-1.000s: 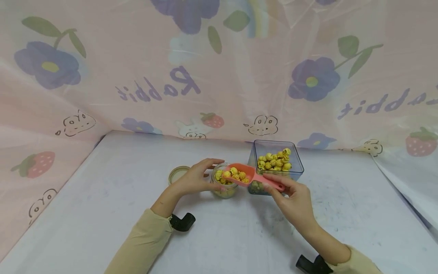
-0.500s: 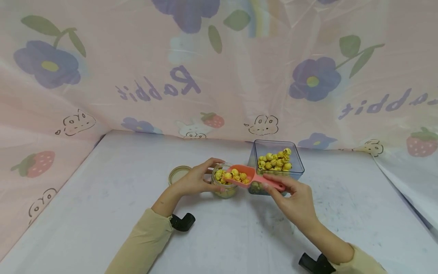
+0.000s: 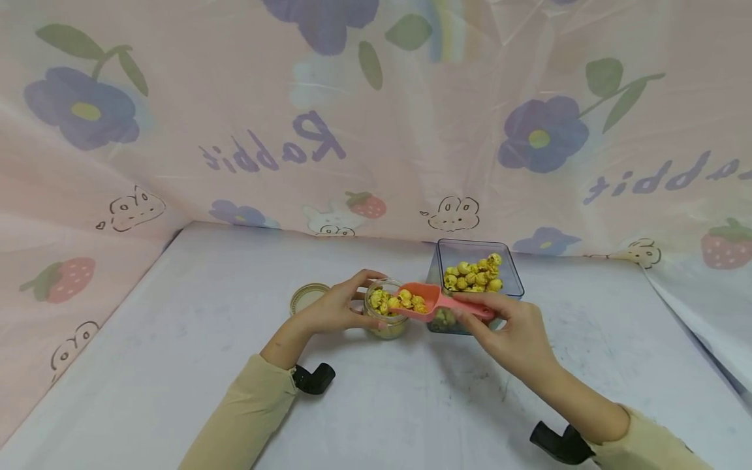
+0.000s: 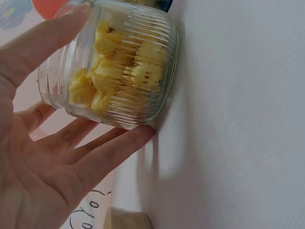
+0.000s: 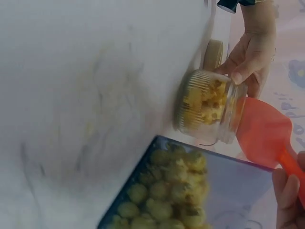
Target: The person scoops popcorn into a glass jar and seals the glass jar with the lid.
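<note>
A ribbed glass jar [image 4: 119, 67] holding yellow popcorn stands on the table. My left hand [image 3: 337, 307] holds it, thumb on the near side and fingers round the far side. My right hand [image 3: 508, 329] pinches the handle of a coral-red scoop [image 3: 429, 297], whose lip rests at the jar's mouth. Several pieces of popcorn [image 3: 408, 300] lie in the scoop's bowl. Just right of the jar, under the handle, is a clear bluish square container [image 3: 511, 274] with more popcorn. In the right wrist view the scoop [image 5: 264, 131] tilts over the jar's opening [image 5: 238, 112].
A round gold-rimmed lid [image 3: 307, 299] lies left of the jar, partly behind my left hand. The white table [image 3: 376, 411] ends at a pink curtain [image 3: 399, 143] printed with flowers and rabbits. Black camera mounts [image 3: 315, 378] sit at both wrists.
My right hand and forearm have shifted slightly right, and the scoop has drawn back a little from the jar. Popcorn is still in the scoop. The left hand stays on the jar.
</note>
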{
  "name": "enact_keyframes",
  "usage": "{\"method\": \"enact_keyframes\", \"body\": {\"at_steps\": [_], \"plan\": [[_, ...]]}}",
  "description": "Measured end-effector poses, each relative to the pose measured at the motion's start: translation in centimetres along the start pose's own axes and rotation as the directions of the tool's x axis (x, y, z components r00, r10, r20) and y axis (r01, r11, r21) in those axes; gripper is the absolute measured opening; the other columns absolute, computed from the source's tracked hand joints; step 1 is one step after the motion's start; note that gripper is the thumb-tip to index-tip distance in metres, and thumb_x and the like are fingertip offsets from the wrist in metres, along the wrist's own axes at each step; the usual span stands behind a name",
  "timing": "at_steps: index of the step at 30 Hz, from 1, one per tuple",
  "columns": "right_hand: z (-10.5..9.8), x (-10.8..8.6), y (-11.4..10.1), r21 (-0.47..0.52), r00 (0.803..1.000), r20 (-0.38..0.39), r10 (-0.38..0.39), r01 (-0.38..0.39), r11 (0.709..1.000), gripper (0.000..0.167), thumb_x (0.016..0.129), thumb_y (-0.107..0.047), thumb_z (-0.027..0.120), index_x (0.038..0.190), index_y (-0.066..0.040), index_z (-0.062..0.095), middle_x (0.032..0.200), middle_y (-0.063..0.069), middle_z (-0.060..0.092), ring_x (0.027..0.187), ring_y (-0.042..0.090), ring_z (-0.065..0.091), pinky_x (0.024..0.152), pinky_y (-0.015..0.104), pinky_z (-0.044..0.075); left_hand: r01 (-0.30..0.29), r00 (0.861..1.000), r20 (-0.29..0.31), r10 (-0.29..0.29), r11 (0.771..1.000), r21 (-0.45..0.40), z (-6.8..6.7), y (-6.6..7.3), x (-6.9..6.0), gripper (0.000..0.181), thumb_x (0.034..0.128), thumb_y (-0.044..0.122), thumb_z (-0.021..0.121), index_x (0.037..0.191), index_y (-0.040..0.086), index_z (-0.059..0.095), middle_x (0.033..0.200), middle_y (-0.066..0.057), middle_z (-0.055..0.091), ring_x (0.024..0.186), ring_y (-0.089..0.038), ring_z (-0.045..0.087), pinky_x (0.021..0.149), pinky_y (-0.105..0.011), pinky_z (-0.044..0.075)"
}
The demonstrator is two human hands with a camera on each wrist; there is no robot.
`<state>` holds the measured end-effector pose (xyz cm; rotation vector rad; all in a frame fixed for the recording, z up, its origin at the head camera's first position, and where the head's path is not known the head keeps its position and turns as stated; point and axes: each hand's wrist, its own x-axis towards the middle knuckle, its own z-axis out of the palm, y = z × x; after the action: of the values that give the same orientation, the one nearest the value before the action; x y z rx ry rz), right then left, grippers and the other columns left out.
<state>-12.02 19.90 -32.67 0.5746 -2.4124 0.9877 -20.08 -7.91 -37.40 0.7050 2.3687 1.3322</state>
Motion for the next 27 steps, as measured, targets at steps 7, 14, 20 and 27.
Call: {"method": "enact_keyframes", "body": {"at_steps": [7,14,20,27], "plan": [[-0.9,1.1,-0.7,-0.039,0.997,0.066,-0.027,0.029,0.999,0.021,0.075,-0.003,0.079,0.095,-0.005,0.075,0.075,0.0,0.07,0.055,0.0,0.045,0.043,0.017,0.035,-0.004,1.0,0.009,0.004,1.0,-0.016,-0.1,0.0,-0.1,0.074,0.0775,0.025,0.081,0.138,0.028,0.04,0.14,-0.011,0.045,0.127,-0.039,0.048,0.1,-0.046,0.046],[-1.2,1.7,-1.2,-0.075,0.995,0.078,-0.062,0.068,0.995,0.021,0.075,-0.007,0.081,0.095,-0.007,0.076,0.076,-0.002,0.071,0.06,0.001,0.05,0.05,0.019,0.042,-0.003,1.0,0.007,0.003,1.0,-0.013,-0.1,0.0,0.0,0.075,0.0772,0.027,0.081,0.139,0.028,0.04,0.14,-0.011,0.046,0.128,-0.039,0.047,0.102,-0.046,0.045],[-1.3,1.3,-1.3,-0.064,0.996,0.092,-0.017,0.023,0.998,0.02,0.076,-0.006,0.08,0.095,-0.007,0.075,0.078,0.0,0.07,0.058,0.003,0.045,0.045,0.02,0.038,-0.003,1.0,0.01,0.003,1.0,-0.015,-0.1,0.0,-0.1,0.076,0.0772,0.025,0.081,0.14,0.027,0.039,0.14,-0.012,0.045,0.128,-0.039,0.047,0.102,-0.047,0.044],[-1.0,0.3,-0.8,-0.06,0.995,0.098,0.019,-0.013,0.998,0.021,0.077,-0.007,0.079,0.097,-0.011,0.076,0.072,-0.006,0.065,0.06,0.003,0.044,0.045,0.019,0.035,-0.009,1.0,0.013,0.01,1.0,-0.027,-0.1,-0.1,-0.1,0.076,0.0772,0.026,0.082,0.14,0.026,0.039,0.14,-0.012,0.044,0.129,-0.039,0.046,0.102,-0.045,0.045]]}}
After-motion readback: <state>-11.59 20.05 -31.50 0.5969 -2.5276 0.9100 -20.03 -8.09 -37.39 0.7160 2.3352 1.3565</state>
